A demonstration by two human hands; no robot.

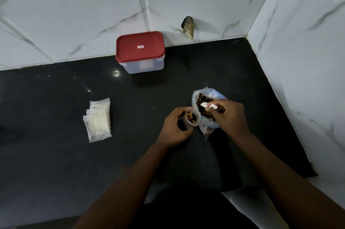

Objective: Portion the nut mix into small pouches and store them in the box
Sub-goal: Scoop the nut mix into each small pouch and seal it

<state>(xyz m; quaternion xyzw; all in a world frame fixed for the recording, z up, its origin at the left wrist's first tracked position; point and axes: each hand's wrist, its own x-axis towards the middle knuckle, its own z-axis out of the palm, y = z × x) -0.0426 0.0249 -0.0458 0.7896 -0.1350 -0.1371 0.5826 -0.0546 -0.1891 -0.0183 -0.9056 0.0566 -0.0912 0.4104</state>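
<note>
1. The left hand [175, 128] is curled round a small clear plastic pouch [192, 117], holding it upright with its mouth open; brown nut pieces show inside.
2. The right hand [230, 115] pinches a small white spoon [203, 105], whose tip lies in the mouth of a large clear plastic bag of brown nut mix [214, 93].
3. That bag stands on the black stone countertop [56, 163] just to the right of the pouch — the two touch or nearly touch; I cannot tell which.
4. A stack of flat, empty clear pouches [98, 119] lies on the countertop, well apart to the left of the hands.
5. A translucent rectangular plastic box with a red lid [140, 51] sits at the back against the white marble-patterned tiled wall [74, 14] — lid on.
6. A rough dark hole [188, 26] breaks the wall to the right of the box.
</note>
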